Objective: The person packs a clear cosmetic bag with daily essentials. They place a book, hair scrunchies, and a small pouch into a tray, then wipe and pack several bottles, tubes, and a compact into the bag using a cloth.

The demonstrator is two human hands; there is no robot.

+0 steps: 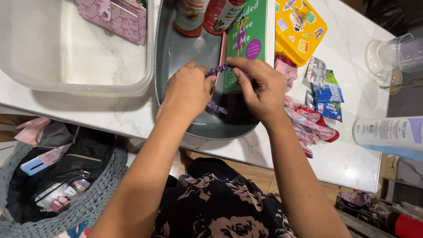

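Both my hands hold a purple fabric scrunchie (219,69) stretched between them above a grey oval tray (176,57). My left hand (187,90) pinches its left side. My right hand (260,88) grips its right side with thumb and fingers. A second loop of the scrunchie hangs lower, between my wrists. A green book (246,39) stands in the tray just behind my hands, with a pink edge beside it.
Two bottles (207,15) stand at the tray's far end. A clear plastic bin (66,48) holding a pink wallet (115,15) sits left. Right lie a yellow case (299,26), pink cloth (308,121), snack packets (328,92), a white bottle (387,132). A grey knitted bag (57,180) rests below.
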